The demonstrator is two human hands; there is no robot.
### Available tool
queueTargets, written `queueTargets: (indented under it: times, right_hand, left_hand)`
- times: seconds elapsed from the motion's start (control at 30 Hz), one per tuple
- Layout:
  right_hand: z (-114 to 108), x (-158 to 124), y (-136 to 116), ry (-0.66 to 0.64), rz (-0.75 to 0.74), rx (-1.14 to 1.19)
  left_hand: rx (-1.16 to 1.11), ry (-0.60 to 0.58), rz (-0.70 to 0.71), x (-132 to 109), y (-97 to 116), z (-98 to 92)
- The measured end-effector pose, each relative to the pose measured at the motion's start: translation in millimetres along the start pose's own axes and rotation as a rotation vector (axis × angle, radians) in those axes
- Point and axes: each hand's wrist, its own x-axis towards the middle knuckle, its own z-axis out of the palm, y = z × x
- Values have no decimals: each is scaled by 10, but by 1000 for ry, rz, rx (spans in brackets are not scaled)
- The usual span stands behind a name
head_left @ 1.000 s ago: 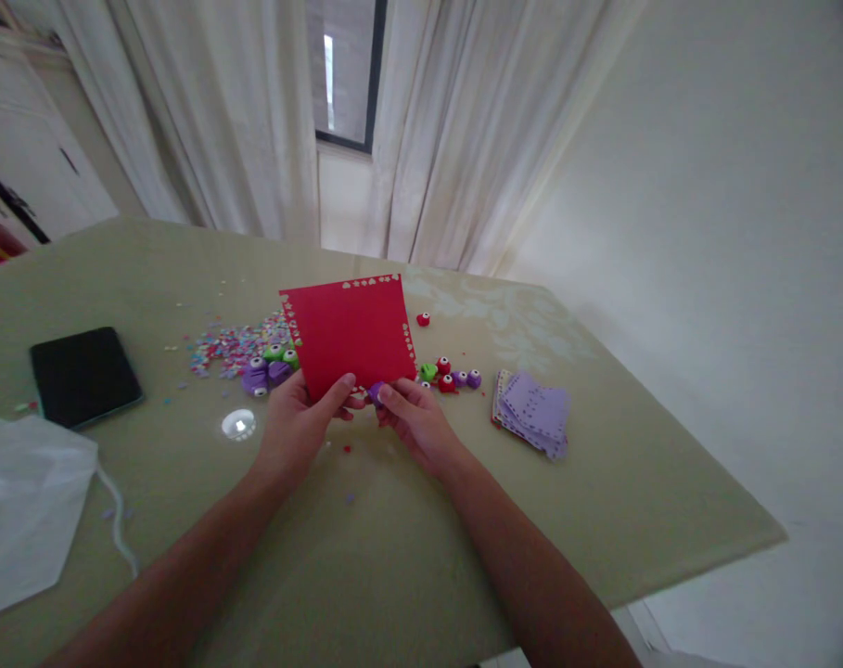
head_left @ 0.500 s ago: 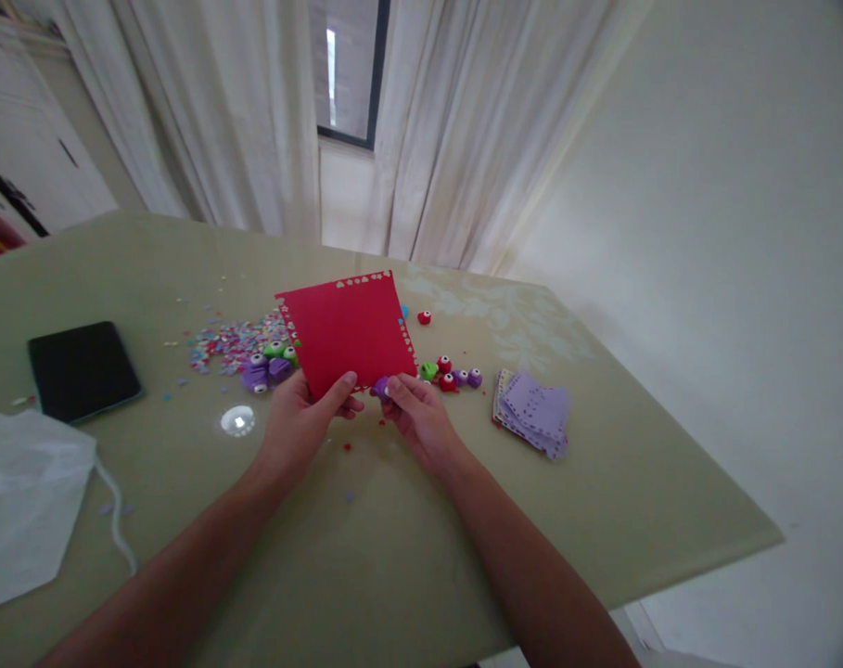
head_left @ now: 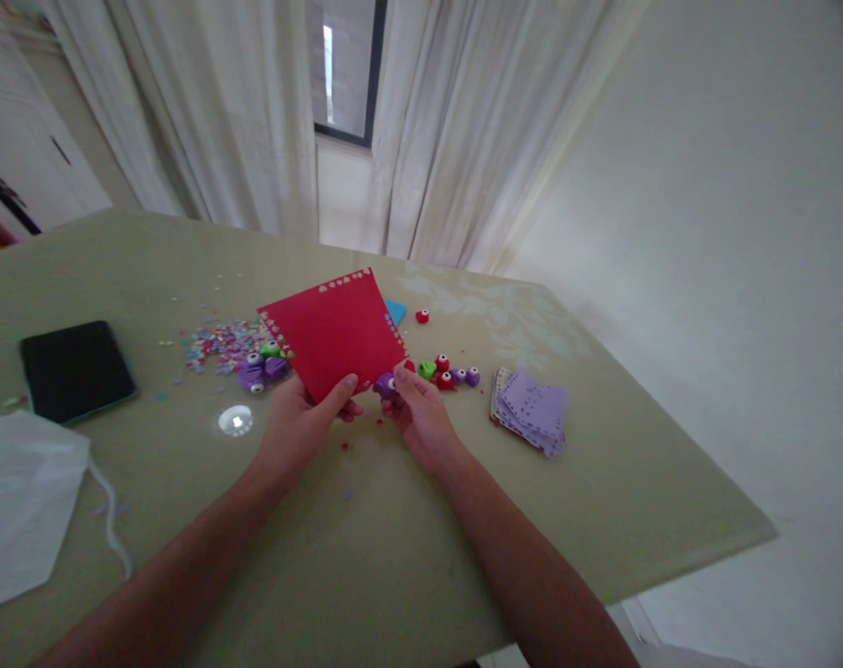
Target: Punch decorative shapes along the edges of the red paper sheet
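My left hand (head_left: 302, 419) pinches the near edge of a red paper sheet (head_left: 332, 334) with punched holes along its borders, holding it tilted above the table. My right hand (head_left: 415, 416) is closed around a small purple punch (head_left: 385, 384) set at the sheet's near right corner. More small punches, red, green and purple (head_left: 449, 371), lie just right of the sheet, and others (head_left: 261, 364) lie to its left.
A pile of punched lilac and mixed papers (head_left: 530, 410) lies to the right. Coloured confetti (head_left: 216, 341) is scattered at the left, near a black tablet (head_left: 75, 368). A white bag (head_left: 18, 501) sits at the near left. The olive table (head_left: 407, 538) ends at the right.
The red sheet has turned counter-clockwise and shifted left, baring a blue paper behind it. My right hand with the purple punch has moved to the sheet's right corner.
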Motion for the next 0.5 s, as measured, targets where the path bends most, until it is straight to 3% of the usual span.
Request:
queueTargets:
  times: [0.5]
  right_hand:
    - [22,-33,-9,-3,7,-2]
  left_hand:
    - [142,-43,56,-12,46,-8]
